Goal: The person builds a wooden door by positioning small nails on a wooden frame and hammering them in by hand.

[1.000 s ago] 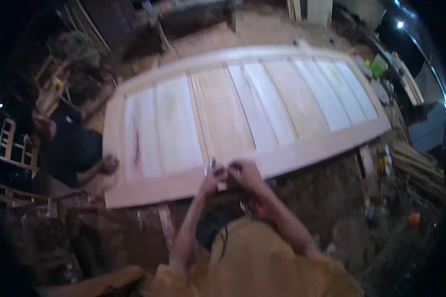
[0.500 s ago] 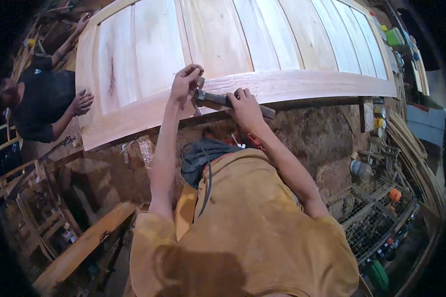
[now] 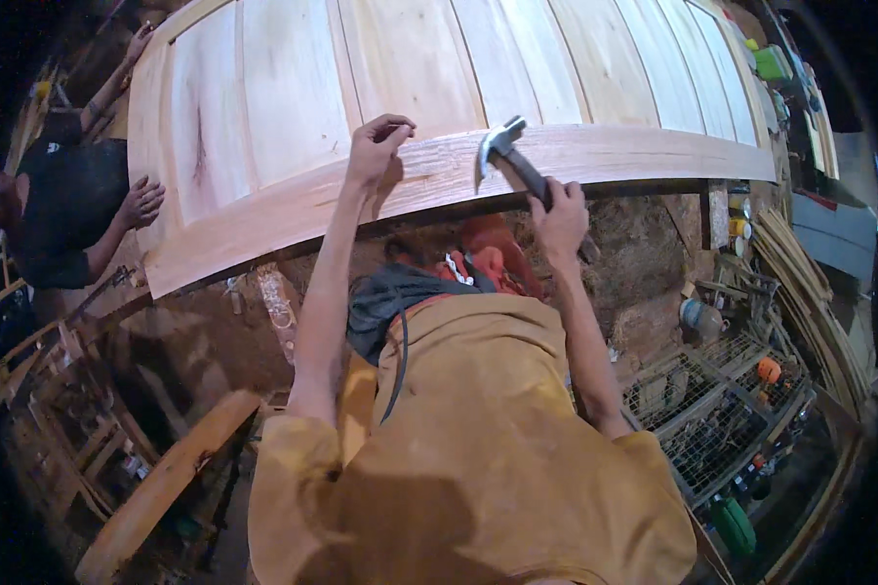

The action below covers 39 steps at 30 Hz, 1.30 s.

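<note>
1. We clamp our right hand's (image 3: 561,222) fingers around the dark handle of a steel-headed claw hammer (image 3: 527,175), its head over the near rail of a large, pale, rectangular wooden panel (image 3: 415,68).
2. Our left hand (image 3: 378,148) hovers above that rail, left of the hammer, fingers curled toward the thumb; we cannot tell whether the tips meet.
3. Beside the panel's left end, we see a co-worker in a dark shirt (image 3: 73,200).

Close fisheye view from the wearer's head, steeply downward over shirt (image 3: 473,409) and wooden panel (image 3: 419,83).
</note>
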Tool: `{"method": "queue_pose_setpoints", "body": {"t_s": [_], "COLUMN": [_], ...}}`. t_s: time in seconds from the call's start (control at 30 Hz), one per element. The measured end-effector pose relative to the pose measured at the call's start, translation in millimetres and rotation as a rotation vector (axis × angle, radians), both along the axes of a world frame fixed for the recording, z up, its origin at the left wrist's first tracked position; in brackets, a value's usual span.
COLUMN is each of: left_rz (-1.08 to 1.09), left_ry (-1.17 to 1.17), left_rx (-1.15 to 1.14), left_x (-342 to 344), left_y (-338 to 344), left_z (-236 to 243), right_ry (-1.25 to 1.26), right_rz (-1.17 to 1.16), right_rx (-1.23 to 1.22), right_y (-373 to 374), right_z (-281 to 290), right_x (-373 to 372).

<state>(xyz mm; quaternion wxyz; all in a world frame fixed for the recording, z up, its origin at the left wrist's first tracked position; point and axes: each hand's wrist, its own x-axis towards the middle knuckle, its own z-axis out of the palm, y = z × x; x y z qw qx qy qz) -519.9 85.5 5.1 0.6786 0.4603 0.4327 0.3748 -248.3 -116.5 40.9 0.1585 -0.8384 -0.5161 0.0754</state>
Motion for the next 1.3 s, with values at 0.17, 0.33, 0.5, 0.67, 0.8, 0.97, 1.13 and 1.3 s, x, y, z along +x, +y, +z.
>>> {"method": "queue_pose_setpoints", "body": {"t_s": [0.17, 0.33, 0.5, 0.67, 0.8, 0.97, 1.13, 1.3], "left_rz": [-0.147, -0.163, -0.098, -0.070, -0.213, -0.280, -0.358, -0.335], "left_ry": [0.239, 0.092, 0.032, 0.083, 0.391, 0.416, 0.320, 0.365], "left_rx": [0.242, 0.199, 0.022, 0.083, 0.239, 0.491, 0.240, 0.381], "left_x": [30.9, 48.3, 41.1, 44.9, 48.1, 61.2, 76.8, 85.0], "left_y": [1.5, 3.7, 9.4, 10.9, 12.9, 19.4, 10.5, 4.4], "left_z": [-12.5, -8.6, -18.3, -16.4, -10.7, -15.8, 2.2, 1.5], "right_ry": [-0.083, -0.031, -0.010, -0.026, -0.014, -0.032, -0.033, -0.033], "right_rz": [0.012, 0.000, -0.009, -0.025, -0.005, 0.016, 0.017, 0.020], "right_rx": [0.086, 0.046, 0.065, 0.012, 0.074, 0.067, 0.073, 0.091], "right_y": [0.9, 0.6, -1.2, -1.6, -0.6, 0.4, -1.9, -1.4], "right_z": [-18.3, -18.1, -19.7, -20.7, -22.1, -16.5, -17.6, -15.6], "right_x": [32.0, 36.9, 34.3, 34.6, 35.5, 33.5, 35.0, 32.2]}}
